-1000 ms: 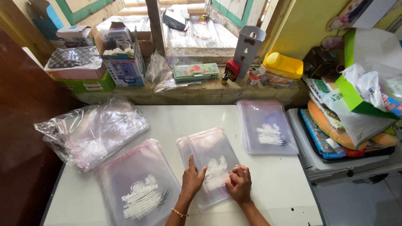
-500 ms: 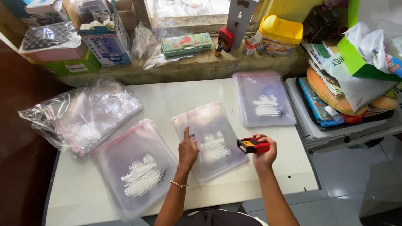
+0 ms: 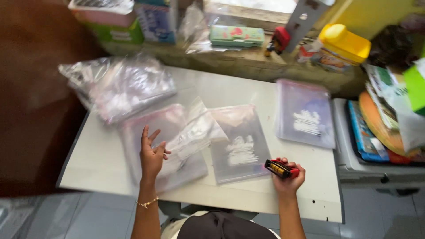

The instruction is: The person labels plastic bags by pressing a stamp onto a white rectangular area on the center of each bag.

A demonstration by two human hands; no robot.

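Head view: a white table (image 3: 212,90) is seen from above, strewn with clear printed plastic bags.
Bag pile: a loose heap of bags (image 3: 119,86) lies at the far left, well apart from both hands.
Middle stack: a flat stack of bags (image 3: 241,146) lies between the hands, long axis running away from the person.
Lifted bag: one clear bag (image 3: 195,130) is pinched by the left hand (image 3: 152,155), remaining fingers spread; it trails rightward over the stack.
Stamper: a red and black hand stamper (image 3: 281,168) is clamped in the right hand (image 3: 290,177), just beside the stack's near right corner.
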